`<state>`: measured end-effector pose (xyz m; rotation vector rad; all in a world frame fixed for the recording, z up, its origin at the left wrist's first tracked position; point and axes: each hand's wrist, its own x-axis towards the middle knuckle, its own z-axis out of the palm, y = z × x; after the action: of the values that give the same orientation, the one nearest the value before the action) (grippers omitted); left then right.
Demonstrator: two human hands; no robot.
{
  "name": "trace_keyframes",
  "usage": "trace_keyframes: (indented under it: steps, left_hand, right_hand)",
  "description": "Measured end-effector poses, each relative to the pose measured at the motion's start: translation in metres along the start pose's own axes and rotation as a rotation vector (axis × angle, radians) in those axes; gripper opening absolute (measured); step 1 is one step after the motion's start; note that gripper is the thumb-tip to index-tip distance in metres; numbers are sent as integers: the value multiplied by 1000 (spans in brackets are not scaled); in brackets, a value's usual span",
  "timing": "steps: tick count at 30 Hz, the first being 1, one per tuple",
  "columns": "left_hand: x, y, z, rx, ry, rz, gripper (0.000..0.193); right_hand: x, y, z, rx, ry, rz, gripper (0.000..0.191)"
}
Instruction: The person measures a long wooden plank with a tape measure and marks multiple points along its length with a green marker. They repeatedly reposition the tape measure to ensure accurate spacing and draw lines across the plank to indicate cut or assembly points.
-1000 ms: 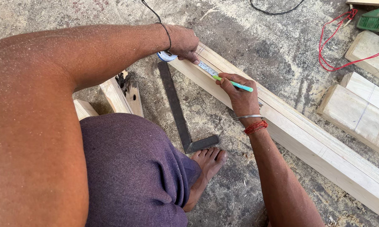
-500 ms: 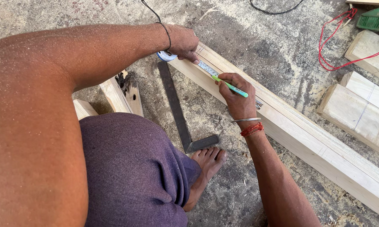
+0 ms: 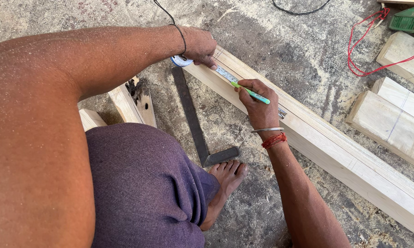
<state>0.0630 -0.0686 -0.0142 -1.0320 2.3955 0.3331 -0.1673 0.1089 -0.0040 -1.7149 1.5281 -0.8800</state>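
Note:
A long pale wooden beam (image 3: pixel 335 151) lies diagonally on the sawdust-covered concrete floor. My left hand (image 3: pixel 198 45) presses a tape measure case (image 3: pixel 181 60) against the beam's upper end, and the tape blade (image 3: pixel 226 74) runs along the wood. My right hand (image 3: pixel 257 103) grips a green pen (image 3: pixel 252 93) with its tip on the beam beside the tape. A silver bangle and red thread sit on my right wrist.
A dark metal try square (image 3: pixel 195 121) lies on the floor beside the beam, near my bare foot (image 3: pixel 225 186). Wooden offcuts (image 3: pixel 131 103) sit to the left, more wood blocks (image 3: pixel 393 119) to the right, a red wire (image 3: pixel 370 46) and a green tool (image 3: pixel 411 19) at top right.
My right hand has slid along the beam toward the tape case, bringing the pen tip closer to my left hand. The left hand and tape measure stay put.

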Motion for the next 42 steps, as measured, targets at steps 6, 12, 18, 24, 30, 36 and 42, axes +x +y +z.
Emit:
trace_keyframes:
  steps: [6, 12, 18, 24, 30, 36, 42]
  left_hand:
    - [2, -1, 1, -11, -2, -12, 65]
    - [1, -1, -1, 1, 3, 11, 64]
    - [-2, 3, -2, -3, -15, -21, 66]
    - [-4, 6, -6, -5, -20, -29, 64]
    - [-5, 8, -8, -16, -13, -20, 64]
    - [-6, 9, -9, 5, -27, -31, 64]
    - [-3, 10, -9, 12, -41, -36, 64]
  right_hand:
    - [0, -2, 0, -1, 0, 30, 20]
    - [1, 1, -1, 11, -4, 20, 21]
    - [2, 3, -3, 60, -21, -25, 21]
    - [2, 1, -3, 13, -13, 44, 21]
    - [0, -2, -5, 100, -6, 52, 20]
    - [1, -3, -6, 22, -16, 96, 20]
    - [3, 9, -9, 223, -23, -15, 23]
